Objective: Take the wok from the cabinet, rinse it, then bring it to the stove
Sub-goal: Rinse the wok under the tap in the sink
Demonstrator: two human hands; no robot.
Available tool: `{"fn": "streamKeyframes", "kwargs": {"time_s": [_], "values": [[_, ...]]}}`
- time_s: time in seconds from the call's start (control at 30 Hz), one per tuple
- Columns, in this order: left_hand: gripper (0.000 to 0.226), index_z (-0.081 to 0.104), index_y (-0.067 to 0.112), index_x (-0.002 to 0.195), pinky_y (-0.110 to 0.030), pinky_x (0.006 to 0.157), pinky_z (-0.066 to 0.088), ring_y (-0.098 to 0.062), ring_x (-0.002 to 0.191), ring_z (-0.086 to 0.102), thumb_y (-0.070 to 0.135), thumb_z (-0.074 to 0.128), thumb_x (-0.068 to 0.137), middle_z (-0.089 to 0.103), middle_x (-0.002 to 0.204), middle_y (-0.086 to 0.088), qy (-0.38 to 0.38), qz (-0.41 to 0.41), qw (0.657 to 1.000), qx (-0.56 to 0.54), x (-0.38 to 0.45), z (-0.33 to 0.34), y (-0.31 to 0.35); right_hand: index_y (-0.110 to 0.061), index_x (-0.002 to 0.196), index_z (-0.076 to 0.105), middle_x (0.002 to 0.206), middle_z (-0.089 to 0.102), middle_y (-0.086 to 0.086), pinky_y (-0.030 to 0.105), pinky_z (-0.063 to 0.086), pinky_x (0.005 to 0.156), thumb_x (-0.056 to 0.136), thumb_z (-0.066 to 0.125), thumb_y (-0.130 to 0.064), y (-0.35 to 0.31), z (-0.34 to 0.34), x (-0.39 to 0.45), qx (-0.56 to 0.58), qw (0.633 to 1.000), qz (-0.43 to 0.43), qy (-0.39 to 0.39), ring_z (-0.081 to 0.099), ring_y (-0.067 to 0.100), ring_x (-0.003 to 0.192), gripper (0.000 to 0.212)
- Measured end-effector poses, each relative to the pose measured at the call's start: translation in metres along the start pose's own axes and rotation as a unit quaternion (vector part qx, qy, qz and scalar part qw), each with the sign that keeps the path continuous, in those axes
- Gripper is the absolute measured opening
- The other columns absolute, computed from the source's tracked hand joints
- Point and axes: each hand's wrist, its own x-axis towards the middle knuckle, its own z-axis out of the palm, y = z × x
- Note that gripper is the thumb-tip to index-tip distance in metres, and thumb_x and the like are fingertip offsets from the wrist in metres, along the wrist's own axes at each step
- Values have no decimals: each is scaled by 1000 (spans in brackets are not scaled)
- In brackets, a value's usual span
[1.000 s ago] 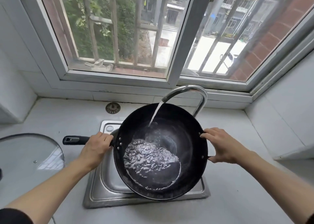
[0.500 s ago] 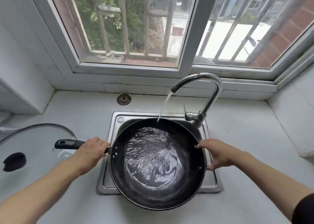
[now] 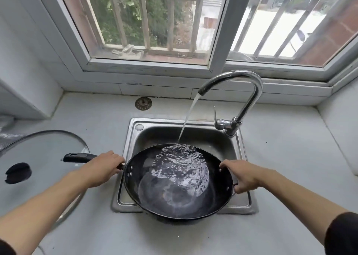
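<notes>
A black wok [image 3: 178, 200] sits over the steel sink [image 3: 199, 132], tipped away from me, with rippling water pooled toward its far side. My left hand [image 3: 100, 169] grips the wok's long black handle [image 3: 77, 157]. My right hand [image 3: 243, 175] holds the small helper handle on the wok's right rim. A chrome faucet [image 3: 242, 92] arches over the sink, and its stream of water [image 3: 188, 117] falls just at the wok's far rim.
A glass lid [image 3: 44, 152] with a black knob lies on the grey counter [image 3: 290, 150] to the left. A round metal drain strainer [image 3: 143, 103] rests behind the sink. A barred window runs along the back wall; white walls close both sides.
The wok has dropped lower and closer to me, from tilted up toward me to tipped away. The water has run to its far side. Both hands kept their grips.
</notes>
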Motion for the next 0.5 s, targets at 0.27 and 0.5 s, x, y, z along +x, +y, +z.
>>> {"fn": "streamKeyframes", "kwargs": {"time_s": [0.27, 0.5], "values": [[25, 52, 24, 117, -32, 93, 40, -17, 108, 47, 34, 53, 94, 54, 114, 4, -24, 5, 999, -21, 6, 2, -1, -19, 138, 30, 131, 55, 7, 35, 45, 98, 73, 69, -23, 1, 9, 13, 18, 999, 40, 0, 53, 26, 119, 76], [28, 56, 26, 99, -38, 79, 47, -19, 87, 55, 11, 54, 75, 45, 106, 8, -20, -25, 996, -81, 9, 6, -5, -22, 132, 33, 123, 57, 5, 36, 46, 96, 74, 62, -20, 9, 15, 25, 52, 998, 28, -17, 53, 24, 114, 65]]}}
